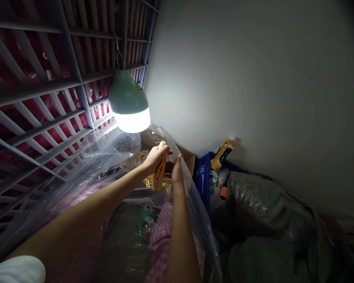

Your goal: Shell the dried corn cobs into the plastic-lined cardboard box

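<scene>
An ear of corn (pixel 160 171) is gripped in my left hand (pixel 155 158), tilted, with yellow kernels along its length and a pale, bare upper tip. Just to the right of the ear, my right hand (pixel 177 173) has its thumb raised; its other fingers are in shadow and partly hidden. Contact between the right hand and the ear cannot be made out. Loose corn kernels (pixel 149 181) lie below the hands on clear plastic sheeting (pixel 199 212), which spreads over my lap and up against the crate side.
A lit green lamp (pixel 129 94) hangs by a wire hook from a slatted plastic crate (pixel 82 84) on the left. To the right stand a blue crate (pixel 205 165), a yellow bottle (pixel 223 154) and a large dark sack (pixel 259 200). A cardboard box (pixel 190 159) touches the wall (pixel 253 78).
</scene>
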### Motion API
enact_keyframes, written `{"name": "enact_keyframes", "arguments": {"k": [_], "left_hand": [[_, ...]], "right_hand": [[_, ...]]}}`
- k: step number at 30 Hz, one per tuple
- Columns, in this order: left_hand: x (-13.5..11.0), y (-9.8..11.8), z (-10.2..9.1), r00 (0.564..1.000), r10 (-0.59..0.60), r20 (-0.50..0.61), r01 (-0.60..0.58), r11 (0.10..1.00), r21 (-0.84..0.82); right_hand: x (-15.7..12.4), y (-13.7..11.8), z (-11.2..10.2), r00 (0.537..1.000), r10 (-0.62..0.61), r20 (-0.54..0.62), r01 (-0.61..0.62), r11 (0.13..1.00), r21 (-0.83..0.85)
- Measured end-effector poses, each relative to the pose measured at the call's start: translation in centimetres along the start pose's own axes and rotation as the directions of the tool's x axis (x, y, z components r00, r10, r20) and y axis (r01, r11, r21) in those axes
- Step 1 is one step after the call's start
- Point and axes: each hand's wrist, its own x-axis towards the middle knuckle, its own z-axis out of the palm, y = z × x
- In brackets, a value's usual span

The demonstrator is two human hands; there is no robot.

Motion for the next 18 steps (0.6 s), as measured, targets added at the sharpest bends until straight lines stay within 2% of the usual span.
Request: {"name": "enact_keyframes", "arguments": {"k": [3,5,8,12,14,15,17,18], "left_hand": [[-0.4,-0.2,0.4,0.986,0.158,-0.052,-0.147,0.974,0.171],[-0.6,-0.6,0.6,0.984,0.168,-0.049,-0.154,0.964,0.219],[-0.5,-1.1,0.7,0.995,0.096,-0.036,-0.089,0.983,0.159],[-0.1,-0.7,0.4,0.988,-0.105,0.11,0.107,0.994,-0.014],[0.0,-0.1,0.3,0.97,-0.185,0.157,0.201,0.975,-0.094],[0.1,0.1,0.3,0.968,-0.203,0.148,0.222,0.966,-0.129],[0.3,0.5,0.3,0.981,-0.181,0.073,0.191,0.967,-0.171],[0.4,0.5,0.3,0.991,-0.135,0.007,0.134,0.977,-0.165]], "right_hand": [[-0.8,-0.8,0.0,0.999,0.044,-0.003,-0.044,0.998,-0.045],[-1.4,-1.1,0.4,0.996,-0.004,-0.089,-0.007,0.992,-0.125],[-1.7,-0.9,1.0,0.991,-0.041,-0.13,0.024,0.991,-0.132],[-0.8,-0.4,0.7,0.991,-0.002,-0.131,0.007,0.999,0.035],[-0.1,-0.3,0.1,0.996,0.038,-0.078,-0.029,0.993,0.11],[0.1,-0.3,-0.1,0.997,0.072,-0.032,-0.067,0.988,0.139],[0.4,-0.4,-0.5,0.984,0.158,0.083,-0.17,0.97,0.174],[0.3,-0.4,-0.5,0.975,0.186,0.121,-0.205,0.965,0.165]]}}
